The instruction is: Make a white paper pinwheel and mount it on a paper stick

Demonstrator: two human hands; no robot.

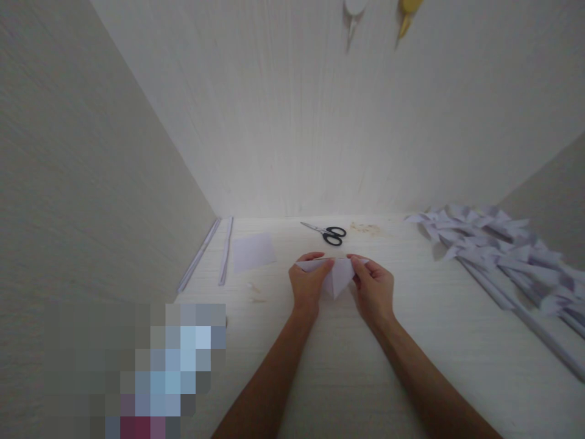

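Left hand: we see it pinching the folded paper.
Right hand: pinching the opposite corner.
Paper: held above the table, partly folded.
Progress: we judge folding unfinished; flat sheet untouched; finished pinwheels piled right.

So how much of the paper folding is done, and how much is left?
Done: a big pile of folded paper pinwheels on rolled sticks lies at the right. In hand: the left hand and right hand pinch a half-folded white piece, pointed at the bottom. Left: one flat paper square waits unfolded, with rolled paper sticks beside it. The scissors lie unused.
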